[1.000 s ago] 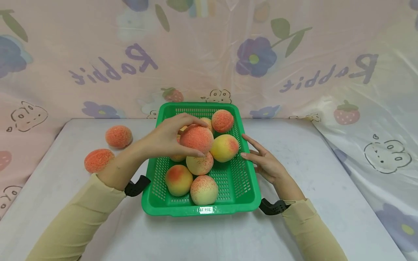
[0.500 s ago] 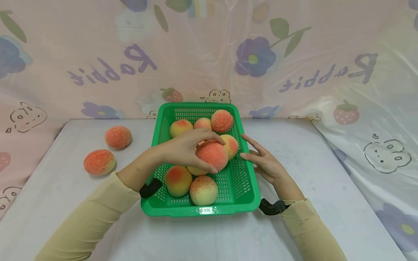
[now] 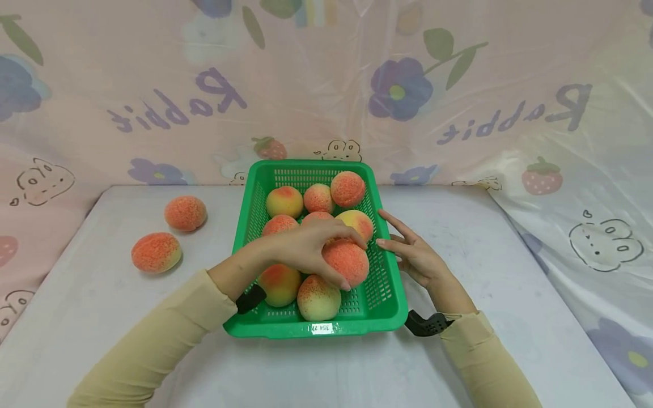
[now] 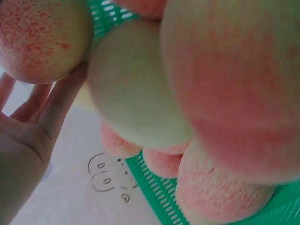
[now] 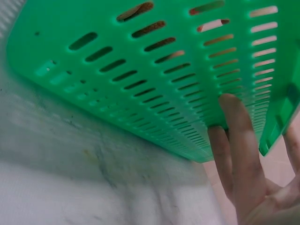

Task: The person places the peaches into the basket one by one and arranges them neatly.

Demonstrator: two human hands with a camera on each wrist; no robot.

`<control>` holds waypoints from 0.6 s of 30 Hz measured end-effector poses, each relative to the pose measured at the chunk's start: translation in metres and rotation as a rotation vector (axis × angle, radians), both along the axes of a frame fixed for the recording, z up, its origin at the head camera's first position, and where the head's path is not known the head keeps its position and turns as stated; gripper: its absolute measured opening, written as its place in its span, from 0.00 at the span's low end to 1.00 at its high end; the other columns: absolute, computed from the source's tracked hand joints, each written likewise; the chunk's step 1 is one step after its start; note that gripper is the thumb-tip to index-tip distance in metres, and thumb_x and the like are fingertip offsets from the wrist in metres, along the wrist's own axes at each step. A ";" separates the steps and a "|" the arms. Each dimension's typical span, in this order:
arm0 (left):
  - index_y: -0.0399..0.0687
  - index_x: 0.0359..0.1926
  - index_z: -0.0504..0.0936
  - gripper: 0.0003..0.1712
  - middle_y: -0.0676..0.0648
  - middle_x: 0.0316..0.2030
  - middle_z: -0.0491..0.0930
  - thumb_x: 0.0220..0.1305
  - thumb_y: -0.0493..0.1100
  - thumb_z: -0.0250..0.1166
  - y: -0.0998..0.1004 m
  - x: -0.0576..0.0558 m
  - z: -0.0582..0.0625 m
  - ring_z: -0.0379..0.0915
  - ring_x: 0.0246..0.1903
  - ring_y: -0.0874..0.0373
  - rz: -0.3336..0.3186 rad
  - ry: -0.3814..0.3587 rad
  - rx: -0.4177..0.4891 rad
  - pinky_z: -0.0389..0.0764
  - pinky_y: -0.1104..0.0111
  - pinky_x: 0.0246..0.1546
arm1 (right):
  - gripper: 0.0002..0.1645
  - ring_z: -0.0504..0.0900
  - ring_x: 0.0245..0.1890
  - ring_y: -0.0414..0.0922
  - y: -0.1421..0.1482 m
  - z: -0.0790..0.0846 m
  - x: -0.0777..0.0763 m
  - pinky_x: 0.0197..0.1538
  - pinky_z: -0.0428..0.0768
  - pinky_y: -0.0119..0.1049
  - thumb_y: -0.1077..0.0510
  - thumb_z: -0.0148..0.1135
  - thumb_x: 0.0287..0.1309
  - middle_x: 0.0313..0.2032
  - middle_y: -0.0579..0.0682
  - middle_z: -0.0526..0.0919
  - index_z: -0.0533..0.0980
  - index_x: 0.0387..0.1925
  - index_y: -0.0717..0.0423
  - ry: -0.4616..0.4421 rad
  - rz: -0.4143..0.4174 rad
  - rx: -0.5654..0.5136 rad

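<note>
In the head view my left hand (image 3: pixel 301 245) grips a reddish-pink peach (image 3: pixel 348 264), thumb and fingers round its side, above the right-middle part of the green basket (image 3: pixel 316 327). The left wrist view shows the same peach (image 4: pixel 44 40) at its upper left, against the fingers. Several yellow and pink peaches lie in the basket, among them a speckled pale peach (image 3: pixel 318 297) at the near end and a red peach (image 3: pixel 348 189) in the far right corner. My right hand (image 3: pixel 415 252) touches the basket's right side, its fairly straight fingers (image 5: pixel 241 140) against the slotted wall.
Two red peaches, a far peach (image 3: pixel 185 213) and a nearer peach (image 3: pixel 156 253), lie on the white tabletop (image 3: pixel 194 351) left of the basket. A printed curtain (image 3: pixel 316 85) hangs behind the table. A black wrist mount (image 3: pixel 427 323) sits beside the basket's near right corner.
My left hand has moved right and nearer with the peach, from the basket's middle toward its right side. Peaches behind it have come into view. The right hand and basket stay put.
</note>
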State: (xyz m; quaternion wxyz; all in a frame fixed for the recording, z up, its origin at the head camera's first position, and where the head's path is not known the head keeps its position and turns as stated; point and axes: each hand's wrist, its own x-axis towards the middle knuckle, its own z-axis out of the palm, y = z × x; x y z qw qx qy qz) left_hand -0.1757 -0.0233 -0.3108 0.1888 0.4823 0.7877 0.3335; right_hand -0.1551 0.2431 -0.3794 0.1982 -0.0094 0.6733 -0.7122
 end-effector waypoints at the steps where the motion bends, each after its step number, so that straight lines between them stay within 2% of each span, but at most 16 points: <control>1: 0.56 0.56 0.76 0.34 0.60 0.52 0.75 0.47 0.53 0.77 0.001 0.000 -0.002 0.69 0.50 0.67 -0.012 -0.013 0.000 0.74 0.69 0.52 | 0.41 0.79 0.47 0.44 0.000 0.000 0.000 0.48 0.79 0.45 0.62 0.55 0.67 0.69 0.63 0.53 0.52 0.73 0.31 0.001 0.002 -0.004; 5: 0.56 0.56 0.76 0.34 0.61 0.52 0.75 0.46 0.52 0.77 0.007 -0.001 -0.008 0.70 0.50 0.68 -0.063 -0.069 0.007 0.73 0.70 0.53 | 0.41 0.80 0.46 0.43 -0.001 0.001 -0.001 0.47 0.79 0.45 0.61 0.55 0.67 0.68 0.62 0.56 0.52 0.73 0.31 0.000 0.003 -0.007; 8: 0.56 0.56 0.76 0.35 0.61 0.50 0.75 0.45 0.52 0.78 0.010 -0.001 -0.011 0.70 0.49 0.68 -0.081 -0.082 0.008 0.73 0.71 0.53 | 0.41 0.79 0.47 0.43 -0.001 0.002 -0.001 0.48 0.79 0.45 0.61 0.55 0.67 0.68 0.61 0.57 0.52 0.73 0.31 -0.001 0.003 -0.007; 14: 0.55 0.57 0.76 0.35 0.62 0.51 0.75 0.47 0.50 0.78 0.014 0.000 -0.014 0.71 0.50 0.67 -0.065 -0.108 -0.016 0.73 0.70 0.52 | 0.41 0.73 0.54 0.46 0.001 0.000 0.000 0.51 0.76 0.47 0.60 0.55 0.67 0.70 0.62 0.52 0.52 0.73 0.30 0.008 0.010 0.017; 18: 0.50 0.59 0.75 0.33 0.56 0.56 0.75 0.51 0.46 0.75 0.013 0.000 -0.016 0.71 0.56 0.60 -0.019 -0.165 0.006 0.74 0.66 0.56 | 0.41 0.74 0.54 0.45 0.001 -0.001 0.000 0.53 0.74 0.48 0.60 0.54 0.67 0.71 0.63 0.51 0.51 0.73 0.30 0.013 0.020 0.026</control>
